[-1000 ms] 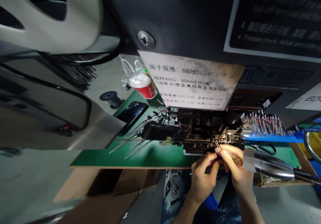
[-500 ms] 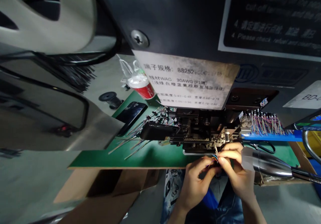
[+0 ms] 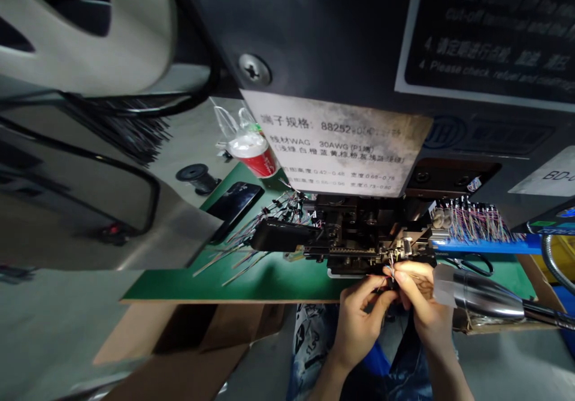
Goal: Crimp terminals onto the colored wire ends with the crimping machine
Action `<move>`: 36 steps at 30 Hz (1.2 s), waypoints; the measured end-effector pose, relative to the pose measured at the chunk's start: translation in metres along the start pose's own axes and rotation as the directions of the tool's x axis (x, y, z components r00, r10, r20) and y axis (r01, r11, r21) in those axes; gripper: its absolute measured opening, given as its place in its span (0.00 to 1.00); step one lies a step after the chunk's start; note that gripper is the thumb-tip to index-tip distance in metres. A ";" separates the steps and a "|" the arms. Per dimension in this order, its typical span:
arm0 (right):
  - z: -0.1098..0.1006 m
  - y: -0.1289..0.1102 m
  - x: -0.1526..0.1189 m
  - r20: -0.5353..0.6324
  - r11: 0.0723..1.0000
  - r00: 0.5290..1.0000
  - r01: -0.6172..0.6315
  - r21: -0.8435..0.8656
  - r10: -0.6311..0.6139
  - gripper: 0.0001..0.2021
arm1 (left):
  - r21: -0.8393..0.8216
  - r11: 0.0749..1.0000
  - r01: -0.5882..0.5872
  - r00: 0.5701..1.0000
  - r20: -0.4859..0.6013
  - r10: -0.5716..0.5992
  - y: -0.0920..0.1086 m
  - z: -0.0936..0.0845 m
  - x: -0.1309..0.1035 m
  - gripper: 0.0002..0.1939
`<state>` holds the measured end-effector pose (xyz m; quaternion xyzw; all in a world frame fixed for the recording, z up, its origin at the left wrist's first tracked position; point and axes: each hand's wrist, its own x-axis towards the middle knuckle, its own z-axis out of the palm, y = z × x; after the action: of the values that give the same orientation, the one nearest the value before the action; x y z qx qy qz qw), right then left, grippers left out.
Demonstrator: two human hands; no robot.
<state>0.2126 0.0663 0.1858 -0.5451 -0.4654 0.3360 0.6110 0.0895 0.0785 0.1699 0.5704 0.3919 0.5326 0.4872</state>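
Observation:
Thin coloured wires (image 3: 392,267) stick up between my fingertips, just in front of the metal working parts of a dark crimping machine (image 3: 372,239). My left hand (image 3: 362,320) is closed in a pinch on the wires' lower part, with a reddish strand by its index finger. From the other side, my right hand (image 3: 424,302) pinches the same wires, thumb and index finger together. Both hands' fingertips nearly meet at the bench's front edge. The lower ends of the wires are hidden behind my fingers.
A lamp head (image 3: 485,293) reaches in close at the right. Scissors (image 3: 478,264) and a blue tray (image 3: 489,245) of wires lie behind it. On the green bench (image 3: 179,284) are a phone (image 3: 236,206), bundled wires (image 3: 256,224) and a red cup (image 3: 260,164).
Both hands have shifted slightly to the right. The right fingers have closed in around the wires, and the wire tips now stand more upright, nearer the machine.

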 end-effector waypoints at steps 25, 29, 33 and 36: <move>-0.008 0.001 0.004 0.108 0.974 0.976 0.202 -0.101 -0.191 0.07 | 0.015 1.000 -0.021 0.998 0.063 0.020 0.016 -0.012 0.001 0.07; -0.012 -0.006 0.001 0.157 0.984 0.973 0.175 -0.039 -0.167 0.05 | -0.125 0.965 0.229 0.946 0.263 -0.190 0.019 -0.027 -0.001 0.03; -0.006 -0.003 -0.004 0.053 0.997 0.998 -0.036 0.063 0.032 0.04 | -0.105 0.966 0.238 0.949 0.235 -0.208 0.013 -0.025 -0.001 0.03; -0.003 0.002 -0.002 0.051 0.998 0.998 -0.043 0.035 0.042 0.05 | -0.044 0.993 0.111 0.988 0.115 -0.105 0.008 -0.015 0.001 0.05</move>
<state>0.2153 0.0634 0.1830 -0.5351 -0.4627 0.3709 0.6016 0.0744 0.0795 0.1777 0.5651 0.3807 0.4822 0.5507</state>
